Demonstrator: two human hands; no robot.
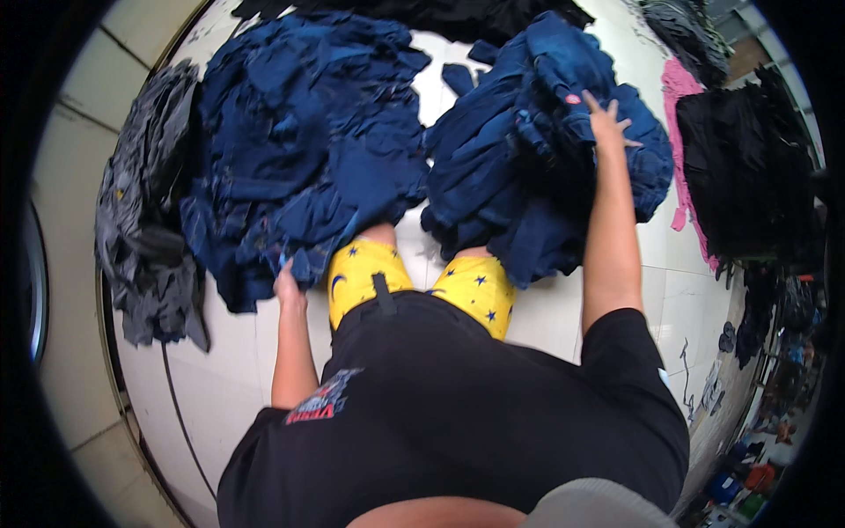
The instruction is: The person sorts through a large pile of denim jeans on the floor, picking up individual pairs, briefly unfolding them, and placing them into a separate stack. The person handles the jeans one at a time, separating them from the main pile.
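Two heaps of dark blue garments lie on a white tiled floor. My left hand (287, 287) grips the lower edge of the left blue heap (299, 141) beside my left knee. My right hand (607, 121) stretches forward with fingers spread and rests on top of the right blue heap (528, 150), next to a small pink tag (573, 99). My legs in yellow star-patterned shorts (365, 277) disappear under the two heaps. Whether the right hand grips cloth cannot be seen.
A grey garment pile (145, 229) lies at the far left. Black clothing (748, 167) and a pink cloth (682, 97) are on the right. More dark cloth (440, 16) lies at the top. A black cable (176, 405) runs along the floor at lower left.
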